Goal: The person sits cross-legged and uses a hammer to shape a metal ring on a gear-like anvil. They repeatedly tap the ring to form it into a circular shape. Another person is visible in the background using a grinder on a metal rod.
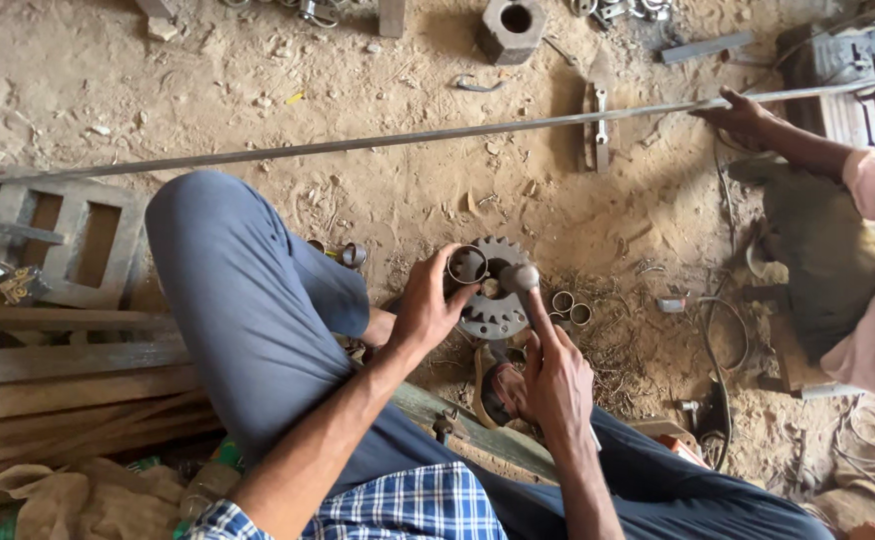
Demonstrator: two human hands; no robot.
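Observation:
My left hand (428, 300) pinches a short metal ring (468, 265) and holds it against the top of a toothed steel gear (493, 305) that lies on the sandy ground. My right hand (558, 375) grips the handle of a small hammer (520, 280), whose head rests just right of the ring, over the gear's middle. Two more small rings (571, 307) lie on the ground right of the gear. My knee in grey trousers (228, 270) rises at the left.
A long thin metal bar (358, 145) runs across the ground; another person's hand (743, 115) rests on it at the right. A steel frame (68, 245) and planks (68, 365) lie left. A hexagonal metal block (511, 28) sits at the top, cables and scrap at the right.

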